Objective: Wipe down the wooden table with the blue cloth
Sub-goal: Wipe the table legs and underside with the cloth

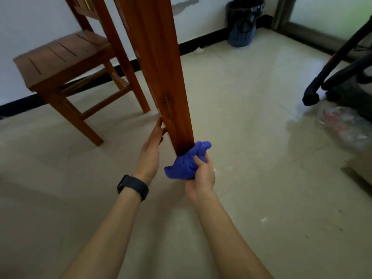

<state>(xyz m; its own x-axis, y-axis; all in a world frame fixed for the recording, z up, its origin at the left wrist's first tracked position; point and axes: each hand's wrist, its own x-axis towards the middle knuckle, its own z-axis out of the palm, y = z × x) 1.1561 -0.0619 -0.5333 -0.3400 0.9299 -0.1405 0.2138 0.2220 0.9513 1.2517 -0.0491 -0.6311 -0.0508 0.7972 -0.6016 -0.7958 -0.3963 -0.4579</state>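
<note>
1. Where the wooden table leg (161, 77) meets the pale floor (251, 137), the right hand (201, 174) grips the bunched blue cloth (185, 164).
2. Left hand (151, 146), fingers straight, touches the leg (dark wristband (132, 187)).
3. Chair (60, 63) left, bin (242, 23) at wall.

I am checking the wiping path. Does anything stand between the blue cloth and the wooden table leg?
Nothing visible does. The right hand grips the blue cloth, which presses against the foot of the table leg. Only the left hand touches the leg, higher up on its left side.
</note>
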